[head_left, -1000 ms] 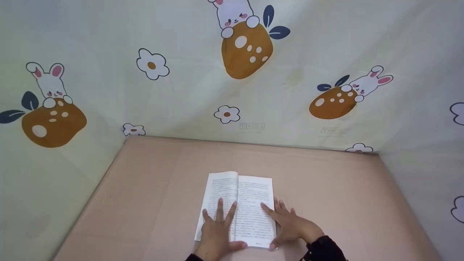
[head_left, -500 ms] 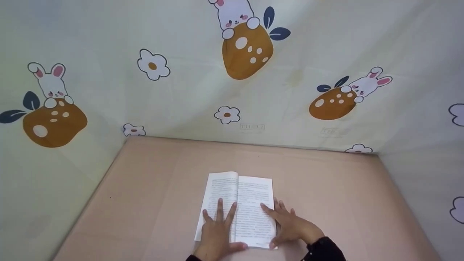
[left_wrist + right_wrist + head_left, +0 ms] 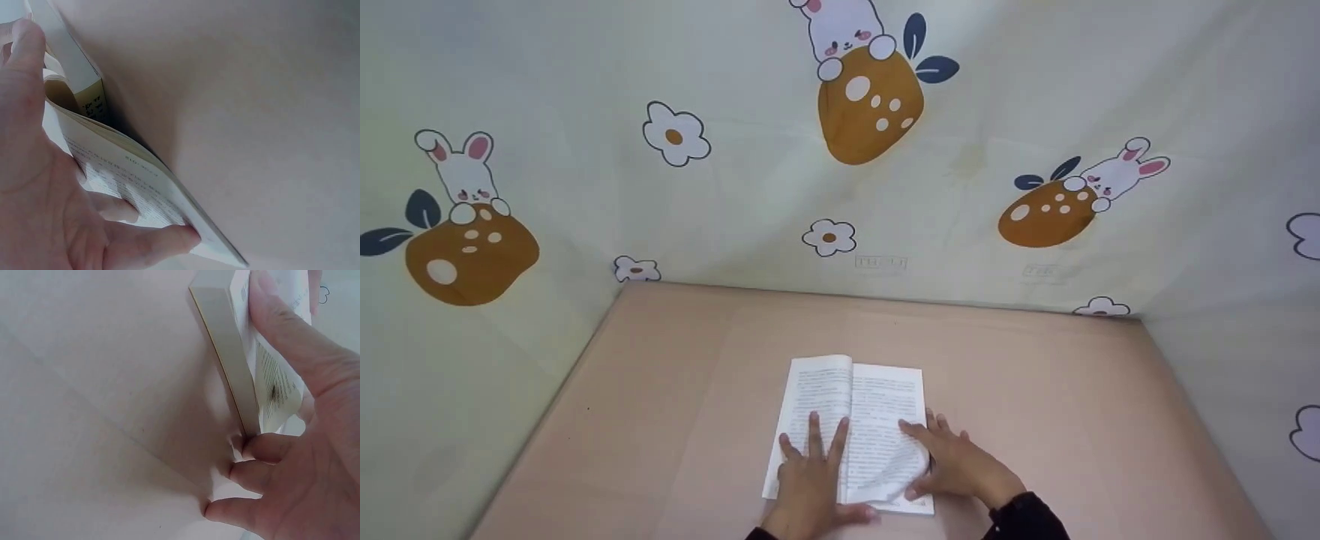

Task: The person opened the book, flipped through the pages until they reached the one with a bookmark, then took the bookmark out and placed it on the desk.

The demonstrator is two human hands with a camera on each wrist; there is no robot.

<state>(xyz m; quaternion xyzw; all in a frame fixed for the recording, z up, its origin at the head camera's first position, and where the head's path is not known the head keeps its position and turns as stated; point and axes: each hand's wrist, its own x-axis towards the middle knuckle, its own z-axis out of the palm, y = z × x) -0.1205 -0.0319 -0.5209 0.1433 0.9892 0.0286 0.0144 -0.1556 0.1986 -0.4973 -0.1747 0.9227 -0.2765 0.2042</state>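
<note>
We've got the book (image 3: 877,401) lying open, face up on the tabletop (image 3: 660,420), near edge, roughly centred. Left hand (image 3: 808,484): fingers fanned wide and straight, resting on the left page (image 3: 819,386); its thumb reaches across the gutter to the bottom edge of the right half. We can't tell if the thumb touches. Right hand (image 3: 964,465): at the book's right edge, thumb and index finger wide apart on the right page (image 3: 877,450), whose lower outer corner is bowed up off the stack. Right wrist view gives us the other fingers down on the tabletop beside the book. Left wrist view: left half thin, right half a thick block. Dark sleeve (image 3: 1026,517) at the right wrist. Behind, we see pale sheeting (image 3: 735,202) printed with rabbits, brown fruit and flowers.
</note>
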